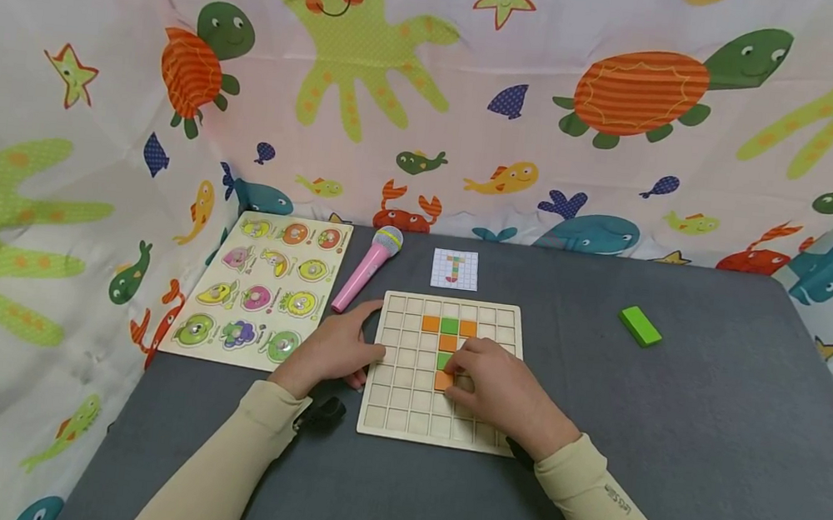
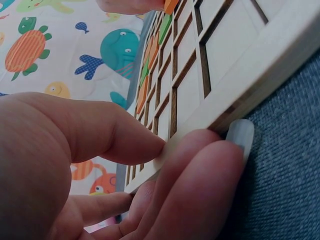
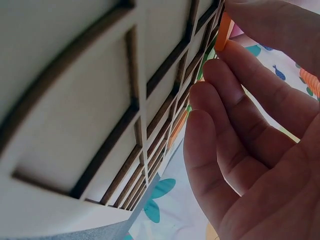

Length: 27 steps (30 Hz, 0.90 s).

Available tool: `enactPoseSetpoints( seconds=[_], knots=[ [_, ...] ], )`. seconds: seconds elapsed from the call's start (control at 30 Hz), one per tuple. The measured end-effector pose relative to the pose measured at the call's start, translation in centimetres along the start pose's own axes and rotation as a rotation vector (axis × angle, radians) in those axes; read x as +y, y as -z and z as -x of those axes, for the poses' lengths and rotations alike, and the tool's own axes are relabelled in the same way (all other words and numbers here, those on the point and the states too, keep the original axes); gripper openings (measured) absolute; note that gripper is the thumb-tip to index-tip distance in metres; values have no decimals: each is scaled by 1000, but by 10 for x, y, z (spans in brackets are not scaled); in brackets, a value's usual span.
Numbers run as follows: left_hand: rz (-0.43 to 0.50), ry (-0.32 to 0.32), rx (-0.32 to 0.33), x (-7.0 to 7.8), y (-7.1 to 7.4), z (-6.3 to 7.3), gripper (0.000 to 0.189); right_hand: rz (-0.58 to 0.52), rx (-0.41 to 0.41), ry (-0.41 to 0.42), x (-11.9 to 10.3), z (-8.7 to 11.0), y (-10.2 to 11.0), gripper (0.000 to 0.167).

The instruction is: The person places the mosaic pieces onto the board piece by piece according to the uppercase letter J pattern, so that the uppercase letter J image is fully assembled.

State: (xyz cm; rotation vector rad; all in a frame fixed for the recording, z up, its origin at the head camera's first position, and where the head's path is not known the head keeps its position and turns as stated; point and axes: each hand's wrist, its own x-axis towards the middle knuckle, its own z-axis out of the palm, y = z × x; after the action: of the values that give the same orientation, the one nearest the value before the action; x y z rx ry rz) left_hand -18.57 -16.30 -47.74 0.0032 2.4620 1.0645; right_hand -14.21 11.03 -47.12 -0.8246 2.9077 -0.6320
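A pale wooden grid board (image 1: 389,418) lies on the grey table. My left hand (image 1: 333,346) grips its left edge, thumb on the top rim and fingers against the side in the left wrist view. Over the board's middle, my right hand (image 1: 500,387) pinches an orange square tile (image 3: 224,32) between thumb and forefinger, at the lower end of a column of tiles. Above it in that column are a green tile (image 1: 443,361) and an orange tile (image 1: 448,343). The top row reads orange (image 1: 430,324), green (image 1: 449,326), orange (image 1: 468,329).
Behind the board lies a small card (image 1: 455,270) with a coloured grid pattern. A pink microphone (image 1: 364,276) and a fruit puzzle board (image 1: 234,276) are on the left. A green block (image 1: 639,326) lies at the right. A sea-animal printed cloth (image 1: 516,169) hangs behind the table.
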Motion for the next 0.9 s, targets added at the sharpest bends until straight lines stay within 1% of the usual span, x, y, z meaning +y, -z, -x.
enactPoseSetpoints(
  seconds=[0.13,0.4,0.6,0.9],
  knots=[
    [-2,2,-2,0,0,0,82,-6,-14,-11,-1,-1,0,12],
    [-2,0,-6,0,1,-1,82,16,5,6,0,-1,0,16],
    [-6,-5,-4,-1,0,-1,82,16,19,17,2,0,1,16],
    [-2,-10,-4,-1,1,-1,81,14,18,17,2,0,2,14]
  ],
)
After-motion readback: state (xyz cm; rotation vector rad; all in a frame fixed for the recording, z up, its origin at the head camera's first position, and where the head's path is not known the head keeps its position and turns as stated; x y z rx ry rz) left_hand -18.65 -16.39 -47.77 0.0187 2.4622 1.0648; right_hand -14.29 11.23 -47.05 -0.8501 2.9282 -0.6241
